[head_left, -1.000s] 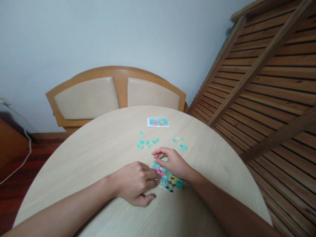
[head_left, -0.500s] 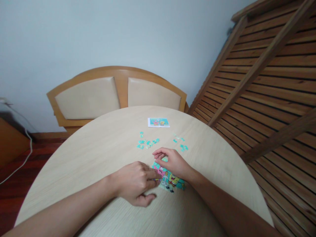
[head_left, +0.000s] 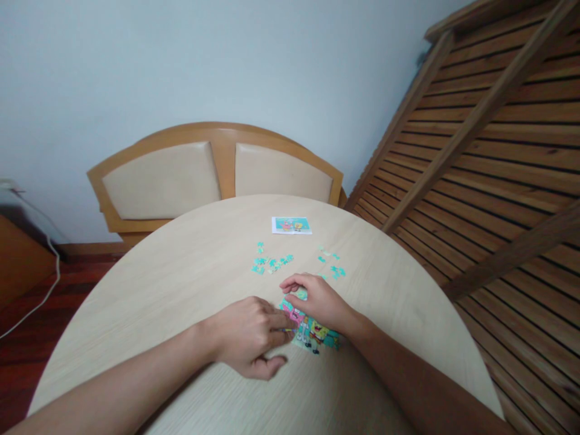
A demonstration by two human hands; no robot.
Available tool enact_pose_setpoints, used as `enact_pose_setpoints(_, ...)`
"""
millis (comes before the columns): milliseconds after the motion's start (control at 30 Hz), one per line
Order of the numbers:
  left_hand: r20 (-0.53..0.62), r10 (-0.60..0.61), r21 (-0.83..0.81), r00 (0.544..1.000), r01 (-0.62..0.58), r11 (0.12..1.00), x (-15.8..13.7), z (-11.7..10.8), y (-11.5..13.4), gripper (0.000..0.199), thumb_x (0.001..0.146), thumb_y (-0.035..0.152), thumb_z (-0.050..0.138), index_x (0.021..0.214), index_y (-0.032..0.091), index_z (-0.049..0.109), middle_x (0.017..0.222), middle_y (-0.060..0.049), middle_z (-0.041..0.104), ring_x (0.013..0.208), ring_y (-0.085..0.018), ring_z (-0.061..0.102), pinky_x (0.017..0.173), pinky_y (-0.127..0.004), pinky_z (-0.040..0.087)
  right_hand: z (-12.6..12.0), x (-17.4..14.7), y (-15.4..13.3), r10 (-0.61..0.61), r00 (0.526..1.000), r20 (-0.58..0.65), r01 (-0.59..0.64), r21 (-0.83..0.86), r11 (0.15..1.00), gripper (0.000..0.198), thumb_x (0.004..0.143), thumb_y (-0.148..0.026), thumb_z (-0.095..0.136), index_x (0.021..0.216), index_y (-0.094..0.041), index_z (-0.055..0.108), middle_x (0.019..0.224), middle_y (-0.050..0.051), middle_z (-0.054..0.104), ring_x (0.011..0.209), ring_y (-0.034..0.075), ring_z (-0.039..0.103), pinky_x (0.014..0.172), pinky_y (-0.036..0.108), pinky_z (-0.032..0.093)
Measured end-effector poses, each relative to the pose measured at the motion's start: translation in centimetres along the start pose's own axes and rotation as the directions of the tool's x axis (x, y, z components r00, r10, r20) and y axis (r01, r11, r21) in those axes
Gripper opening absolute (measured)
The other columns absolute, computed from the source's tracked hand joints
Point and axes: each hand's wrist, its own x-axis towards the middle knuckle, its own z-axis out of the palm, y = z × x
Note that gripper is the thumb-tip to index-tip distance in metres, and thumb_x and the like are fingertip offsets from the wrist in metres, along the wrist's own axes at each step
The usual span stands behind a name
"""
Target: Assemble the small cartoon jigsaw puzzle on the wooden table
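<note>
A partly joined jigsaw puzzle with pink and yellow cartoon figures on turquoise lies on the table in front of me. My left hand reaches in from the left. Its fingertips rest on the puzzle's left edge, and the thumb sticks out apart from them. Over the upper part of the puzzle is my right hand, its fingers loosely bent and a gap between them and the thumb; I see nothing held there. Both hands hide parts of the puzzle.
Loose turquoise puzzle pieces lie beyond my hands, with more pieces to the right. Farther back is a picture card showing the cartoon figures. A padded bench stands behind the round table; slatted wood leans at right.
My right hand has shifted very slightly, a little lower in view. The left hand stays in place on the puzzle's edge.
</note>
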Motion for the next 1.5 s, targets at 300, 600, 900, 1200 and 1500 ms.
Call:
enact_pose_setpoints(300,-0.011,-0.006,-0.028,1.0,0.006,1.0,0.0,-0.1,0.0,0.024,0.091,0.031,0.047,0.097,0.017,0.065,0.093,-0.012,0.07,0.077,-0.022,0.067,0.068,-0.035,0.056,-0.8,0.0,-0.8,-0.043,0.998,0.034,0.048,-0.155,0.987,0.015,0.084,-0.013,0.068,0.094,-0.02,0.076,0.092,0.004,0.076,0.087,0.018,0.071,0.083,0.03,0.054)
enact_pose_setpoints(600,-0.052,-0.001,-0.07,0.999,-0.003,0.998,0.0,-0.1,-0.3,0.024,0.09,0.03,0.052,0.103,0.017,0.067,0.106,-0.012,0.071,0.093,-0.024,0.068,0.084,-0.039,0.057,-1.4,0.0,-0.5,-0.064,0.995,0.079,0.075,-0.142,0.987,0.017,0.086,-0.013,0.067,0.099,-0.021,0.076,0.098,0.004,0.076,0.088,0.017,0.071,0.085,0.029,0.053)
enact_pose_setpoints(900,-0.031,-0.008,-0.088,0.999,0.006,0.996,-0.1,-0.1,-0.3,0.026,0.088,0.028,0.053,0.108,0.017,0.067,0.115,-0.011,0.07,0.102,-0.026,0.066,0.092,-0.041,0.055,-7.6,0.2,5.3,0.083,0.943,-0.321,-0.232,-0.46,0.857,0.021,0.091,-0.018,0.056,0.101,-0.017,0.074,0.103,0.01,0.074,0.094,0.024,0.066,0.088,0.037,0.05)
enact_pose_setpoints(1200,-0.026,-0.01,-0.084,1.0,0.007,0.996,0.0,-0.2,-0.4,0.026,0.089,0.029,0.054,0.108,0.016,0.067,0.113,-0.011,0.071,0.101,-0.025,0.066,0.09,-0.041,0.055,-6.8,0.8,7.7,0.146,0.94,-0.31,-0.308,-0.58,0.754,0.04,0.098,-0.027,0.044,0.133,-0.022,0.062,0.143,0.01,0.057,0.128,0.033,0.049,0.104,0.052,0.041)
enact_pose_setpoints(1500,-0.01,-0.047,-0.038,0.999,0.046,0.998,-0.2,-0.1,-0.5,0.02,0.09,0.028,0.053,0.102,0.018,0.066,0.108,-0.01,0.07,0.093,-0.023,0.065,0.084,-0.039,0.054,-5.7,0.6,5.8,0.071,0.982,-0.178,-0.17,-0.635,0.753,0.037,0.098,-0.042,0.051,0.128,-0.025,0.066,0.145,0.011,0.055,0.131,0.032,0.046,0.106,0.054,0.035)
